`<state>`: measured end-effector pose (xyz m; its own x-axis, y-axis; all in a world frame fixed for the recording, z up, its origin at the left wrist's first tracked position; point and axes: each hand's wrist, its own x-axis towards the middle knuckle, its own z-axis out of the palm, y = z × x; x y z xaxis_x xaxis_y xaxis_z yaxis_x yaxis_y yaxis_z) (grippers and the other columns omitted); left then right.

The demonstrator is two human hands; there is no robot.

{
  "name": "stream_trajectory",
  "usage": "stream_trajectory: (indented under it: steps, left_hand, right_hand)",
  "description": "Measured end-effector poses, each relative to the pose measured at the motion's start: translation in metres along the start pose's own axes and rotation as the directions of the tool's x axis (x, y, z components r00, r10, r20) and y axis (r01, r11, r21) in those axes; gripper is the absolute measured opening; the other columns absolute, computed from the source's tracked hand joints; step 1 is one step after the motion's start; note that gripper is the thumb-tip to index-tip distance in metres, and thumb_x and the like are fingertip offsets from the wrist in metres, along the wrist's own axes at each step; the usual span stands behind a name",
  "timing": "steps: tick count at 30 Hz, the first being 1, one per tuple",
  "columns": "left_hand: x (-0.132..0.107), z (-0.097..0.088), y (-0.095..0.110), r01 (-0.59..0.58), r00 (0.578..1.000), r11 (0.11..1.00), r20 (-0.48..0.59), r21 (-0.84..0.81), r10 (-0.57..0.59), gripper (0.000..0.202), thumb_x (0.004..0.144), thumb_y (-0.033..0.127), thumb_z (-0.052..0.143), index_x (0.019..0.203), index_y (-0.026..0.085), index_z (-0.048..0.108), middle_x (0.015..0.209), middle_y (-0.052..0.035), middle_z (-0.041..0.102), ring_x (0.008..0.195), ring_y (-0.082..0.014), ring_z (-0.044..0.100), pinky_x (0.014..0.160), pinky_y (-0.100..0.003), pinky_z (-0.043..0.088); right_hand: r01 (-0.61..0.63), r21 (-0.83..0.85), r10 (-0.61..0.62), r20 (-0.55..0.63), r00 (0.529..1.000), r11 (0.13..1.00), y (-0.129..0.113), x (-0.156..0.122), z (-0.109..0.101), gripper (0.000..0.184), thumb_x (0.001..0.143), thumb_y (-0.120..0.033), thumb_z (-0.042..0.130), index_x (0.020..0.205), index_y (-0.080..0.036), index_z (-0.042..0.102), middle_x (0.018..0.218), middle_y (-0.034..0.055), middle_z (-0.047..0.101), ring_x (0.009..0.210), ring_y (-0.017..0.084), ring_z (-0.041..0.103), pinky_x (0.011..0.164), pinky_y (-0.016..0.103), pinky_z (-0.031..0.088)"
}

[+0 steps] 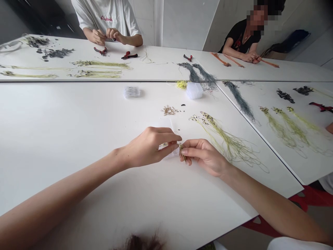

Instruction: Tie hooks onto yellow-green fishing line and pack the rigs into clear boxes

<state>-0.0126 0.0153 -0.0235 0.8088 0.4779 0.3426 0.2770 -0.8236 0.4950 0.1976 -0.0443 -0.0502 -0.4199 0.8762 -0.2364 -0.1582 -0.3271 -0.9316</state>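
Note:
My left hand (pixel 148 147) and my right hand (pixel 203 156) meet over the white table (pixel 78 118), fingertips pinching a small gold fishing hook (pixel 182 153) with thin line. Fine detail between the fingers is hard to see. Under my left fingers lies a translucent white sheet (pixel 166 142). To the right of my right hand spreads a bundle of yellow-green fishing line (pixel 226 140) with dark beads at its ends. Above my hands lie a loose pile of gold hooks (pixel 169 110) and a few black beads (pixel 182 105).
A small clear plastic box (pixel 132 92) and a translucent box (pixel 194 90) stand farther up the table. Grey line bundles (pixel 197 76) lie beyond. Two co-workers sit across adjoining tables, with red-handled pliers (pixel 129 55) and more line. The table's edge (pixel 275 201) runs at lower right.

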Motion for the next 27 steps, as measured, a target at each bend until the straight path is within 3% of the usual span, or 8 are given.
stream_trajectory:
  steps: [12,15,18,22,24,27]
  left_hand:
    - [0.001,-0.001,0.004,0.085,0.995,0.996,0.051,-0.004,-0.084,0.020,0.092,0.018,0.050,0.093,0.018,0.071,0.076,-0.0021,0.066,0.062,-0.0108,0.054,0.057,-0.023,0.042]
    - [0.002,0.001,0.010,0.200,0.980,0.973,0.027,-0.112,-0.198,0.021,0.092,0.022,0.051,0.086,0.020,0.071,0.072,-0.0002,0.067,0.060,-0.0106,0.054,0.055,-0.022,0.042]
    - [0.002,0.004,0.016,0.335,0.939,0.876,0.053,-0.346,-0.338,0.023,0.093,0.030,0.052,0.088,0.020,0.072,0.077,-0.0008,0.071,0.065,-0.0126,0.060,0.055,-0.023,0.046]
    - [0.003,0.010,0.021,0.379,0.917,0.647,0.173,-0.661,-0.360,0.024,0.093,0.032,0.052,0.093,0.018,0.072,0.088,-0.0045,0.075,0.087,-0.0184,0.068,0.080,-0.031,0.054]
    - [0.002,0.012,0.021,0.400,0.901,0.576,0.193,-0.713,-0.388,0.025,0.093,0.034,0.053,0.092,0.017,0.071,0.089,-0.0057,0.075,0.092,-0.0203,0.068,0.087,-0.036,0.053]
    - [0.001,0.015,0.019,0.408,0.883,0.540,0.168,-0.736,-0.438,0.026,0.093,0.037,0.054,0.088,0.016,0.071,0.090,-0.0066,0.074,0.089,-0.0205,0.067,0.083,-0.037,0.053]
  right_hand:
    - [0.028,-0.034,-0.030,-0.075,0.997,0.999,-0.001,-0.001,-0.001,0.012,0.079,-0.028,0.068,0.075,-0.016,0.068,0.074,0.0029,0.065,0.058,0.010,0.050,0.064,0.028,0.044]
    - [0.058,-0.079,-0.066,-0.105,0.992,0.995,-0.001,-0.002,0.001,0.014,0.080,-0.029,0.069,0.075,-0.016,0.068,0.074,0.0030,0.066,0.059,0.011,0.051,0.064,0.028,0.044]
    - [0.110,-0.135,-0.129,-0.136,0.982,0.985,0.000,-0.003,0.003,0.013,0.081,-0.029,0.068,0.078,-0.016,0.069,0.073,0.0032,0.065,0.059,0.011,0.051,0.064,0.029,0.045]
    - [0.173,-0.186,-0.204,-0.161,0.966,0.967,0.001,-0.005,0.005,0.012,0.083,-0.027,0.066,0.081,-0.016,0.070,0.074,0.0034,0.065,0.060,0.012,0.052,0.063,0.029,0.046]
    - [0.196,-0.209,-0.235,-0.178,0.956,0.958,0.001,-0.005,0.005,0.012,0.083,-0.028,0.066,0.081,-0.017,0.070,0.074,0.0037,0.065,0.061,0.012,0.053,0.063,0.030,0.046]
    - [0.219,-0.241,-0.270,-0.204,0.941,0.945,0.001,-0.006,0.006,0.013,0.083,-0.029,0.067,0.079,-0.017,0.070,0.074,0.0038,0.066,0.061,0.013,0.054,0.064,0.031,0.047]
